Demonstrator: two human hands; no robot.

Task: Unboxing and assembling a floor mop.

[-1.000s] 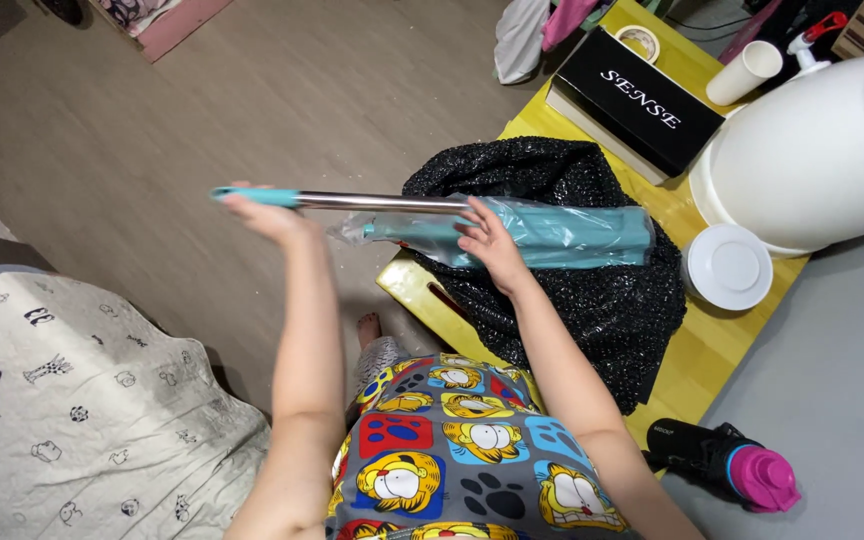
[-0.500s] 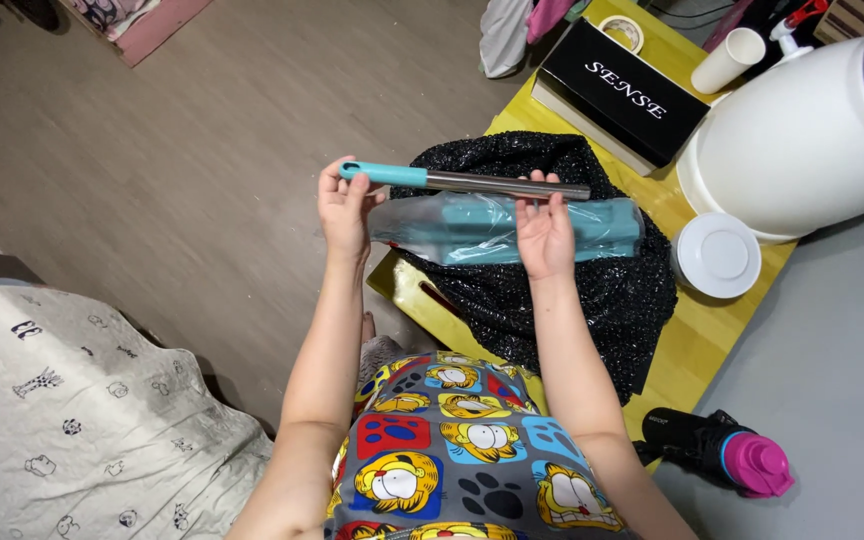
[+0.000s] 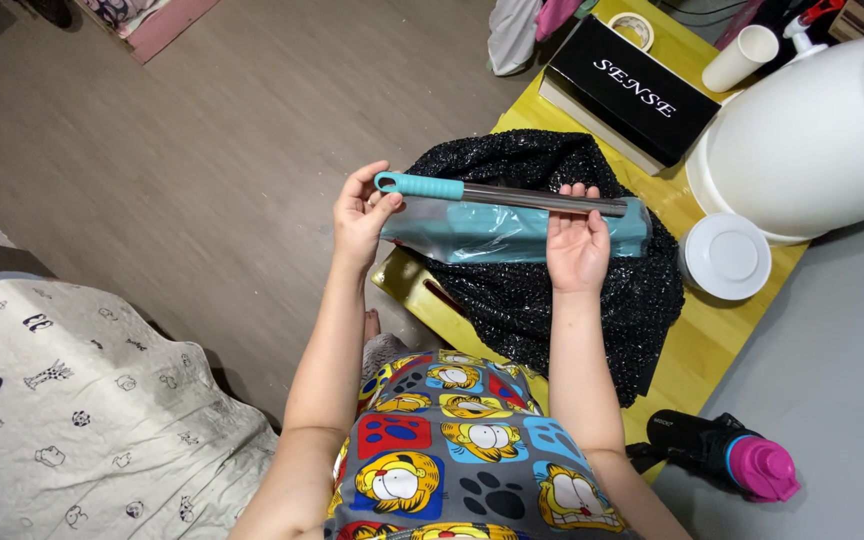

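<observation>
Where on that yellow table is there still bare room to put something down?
A bare strip of yellow table lies between the black sparkly cloth and the table's right edge, below the white lid. The far end is crowded: black box, white tub, white cup.

A low yellow table [image 3: 712, 340] is standing on the wood-look floor [image 3: 202, 150]. It is carrying a black sparkly cloth [image 3: 592, 300], a black box [image 3: 632, 90], a big white jug [image 3: 812, 140], a white lid [image 3: 725, 258] and a white cup [image 3: 742, 58].

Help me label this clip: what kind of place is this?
Probably a bedroom at home: a printed bedsheet beside wood-look flooring, and a low yellow table crowded with household items.
</observation>
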